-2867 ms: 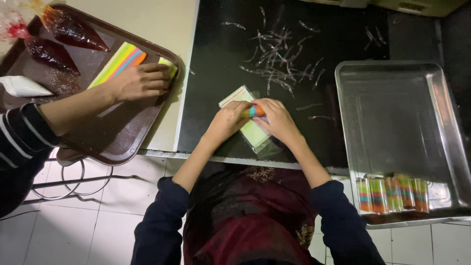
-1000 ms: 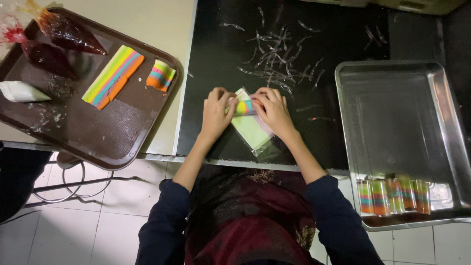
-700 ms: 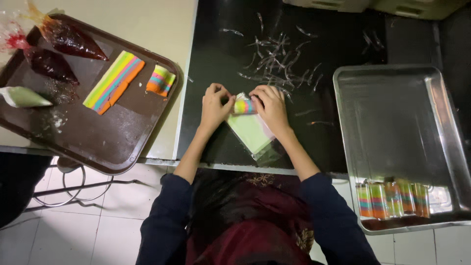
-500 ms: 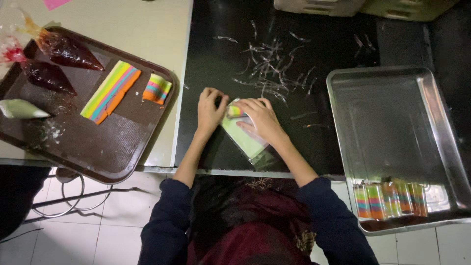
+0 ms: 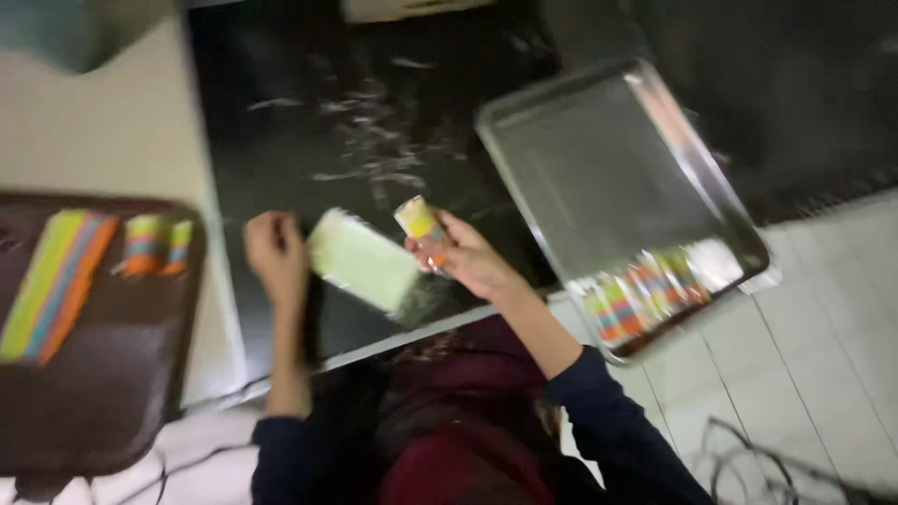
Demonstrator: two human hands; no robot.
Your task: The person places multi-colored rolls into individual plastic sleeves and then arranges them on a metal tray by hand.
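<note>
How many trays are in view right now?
2. A brown tray sits at the left edge, cut off by the frame. A metal tray lies right of the right hand.

The right hand (image 5: 468, 257) now lifts the wrapped rainbow roll (image 5: 420, 224) clear of the pale green stack (image 5: 363, 271), while the left hand (image 5: 276, 254) has slid aside onto the dark bench (image 5: 281, 122).
</note>
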